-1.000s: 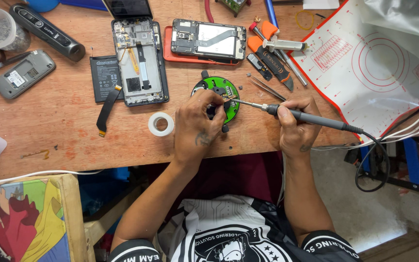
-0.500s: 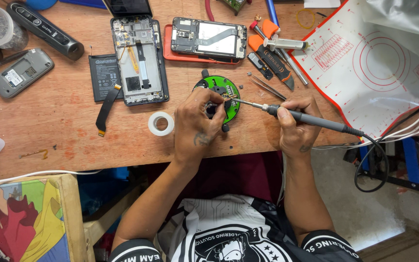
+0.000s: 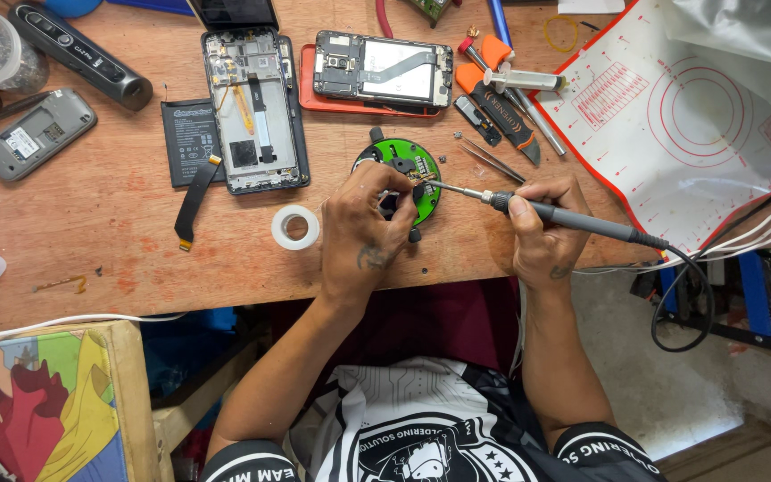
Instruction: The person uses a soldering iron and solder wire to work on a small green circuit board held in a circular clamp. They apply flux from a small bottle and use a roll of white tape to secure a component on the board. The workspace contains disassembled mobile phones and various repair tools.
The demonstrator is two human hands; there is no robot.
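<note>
Tape roll (image 3: 295, 227) left of centre, untouched. Left hand (image 3: 366, 230) fingers closed, pinching round green circuit board (image 3: 410, 177) at frame centre. Right hand (image 3: 544, 228) gripping soldering iron (image 3: 564, 217), tip on board's upper right. Best: hold board flat, touch tip briefly.

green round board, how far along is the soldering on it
Done: the green round board lies bare on the wooden bench, among opened phones. In hand: the left hand steadies it while the right hand holds the soldering iron, tip at its upper right edge. Left: the joint itself is too small to judge.
</note>
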